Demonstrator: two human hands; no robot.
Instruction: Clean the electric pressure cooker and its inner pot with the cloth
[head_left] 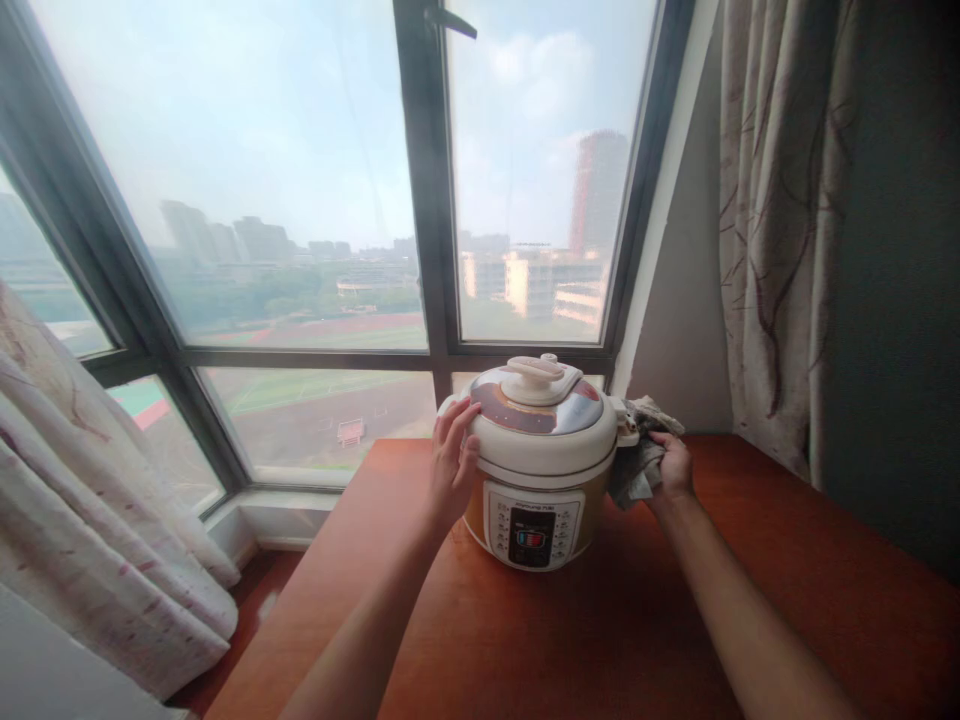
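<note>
A white and gold electric pressure cooker (546, 460) stands upright on the reddish-brown table (630, 620), its lid on and its control panel facing me. My left hand (454, 455) rests against the left side of the lid, fingers stretched out along its rim. At the cooker's right side, my right hand (673, 468) grips a crumpled grey cloth (637, 472). The cloth lies against the cooker's side, by the white side handle (625, 424). Part of the right hand's fingers is hidden behind the cloth.
Behind the table is a large window with dark frames (431, 180). Patterned curtains hang at the left (90, 520) and the right (776, 230). A white sill (281, 515) runs below the glass, and the table's left edge drops to the floor.
</note>
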